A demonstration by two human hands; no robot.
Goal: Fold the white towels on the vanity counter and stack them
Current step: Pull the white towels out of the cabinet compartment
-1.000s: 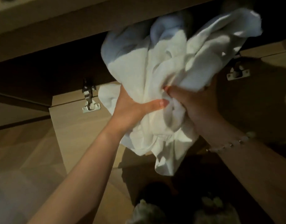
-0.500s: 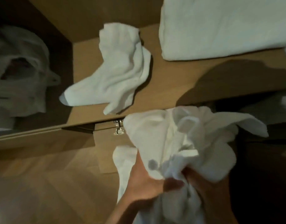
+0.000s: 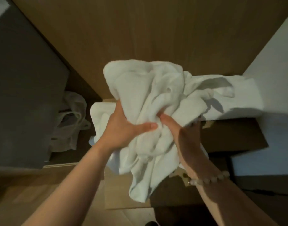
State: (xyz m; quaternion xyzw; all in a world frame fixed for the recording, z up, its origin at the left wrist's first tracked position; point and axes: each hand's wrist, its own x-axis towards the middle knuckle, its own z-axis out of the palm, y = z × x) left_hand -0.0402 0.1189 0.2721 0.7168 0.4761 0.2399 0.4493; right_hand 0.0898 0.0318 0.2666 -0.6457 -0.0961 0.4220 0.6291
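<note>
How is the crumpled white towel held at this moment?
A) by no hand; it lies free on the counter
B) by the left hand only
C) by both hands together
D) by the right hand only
C: the left hand and the right hand both grip the crumpled white towel, one on each side.

This looks like a bedroom or hotel-style room, at a built-in wooden unit rather than any workplace. Warm wood panelling [image 3: 156, 30] runs up behind a matching wooden table [image 3: 234, 134], with a cabinet door [image 3: 117, 193] of the same finish below it and a wood-plank floor [image 3: 26, 193] underfoot. A plain white wall [image 3: 273, 54] closes the right side. A folded white towel [image 3: 247, 95] lies on the table, and a crumpled white towel [image 3: 148, 95] is held above it. A thin plastic bag [image 3: 71, 121] slumps in the dark recess on the left. The light is dim and yellowish.
</note>
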